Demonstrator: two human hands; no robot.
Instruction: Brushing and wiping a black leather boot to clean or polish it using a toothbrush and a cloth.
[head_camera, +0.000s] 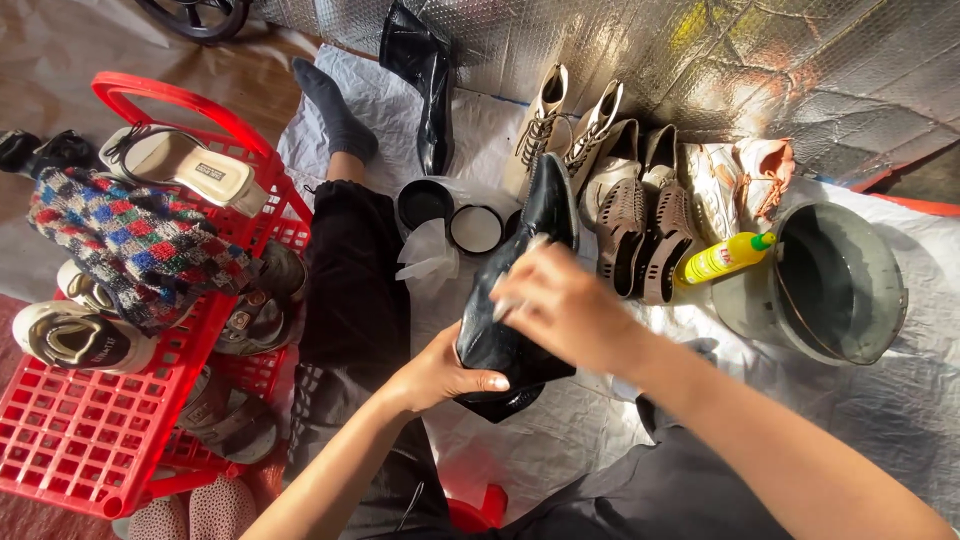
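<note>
Right now my left hand (440, 375) has its grip closed around the heel end of a black shoe (520, 290) over my lap, while my right hand (565, 305) presses a small pale cloth (515, 300) onto it, fingers pinched.

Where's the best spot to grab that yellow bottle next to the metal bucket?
Probably around the middle of the yellow bottle, coming from above: it lies on its side, green cap toward the metal bucket, so its round body is exposed and its ends are crowded.
</note>
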